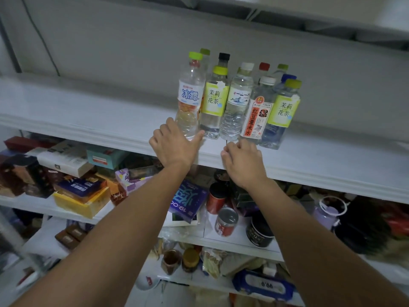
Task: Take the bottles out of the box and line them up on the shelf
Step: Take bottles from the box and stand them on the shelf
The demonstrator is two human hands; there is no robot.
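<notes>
Left grip (174, 145) cups the base of the blue-label bottle (190, 96), leftmost of the front row near the shelf (88, 111) front edge; right grip (242, 160) is curled, empty. Best slide it snug against the jasmine tea bottle (214, 100), keeping it upright, label forward

yellow box (81, 203) left | purple box (188, 202) middle | silver-topped red can (226, 222) near black jar (259, 234) | blue pack (263, 284), perhaps wipes
</notes>
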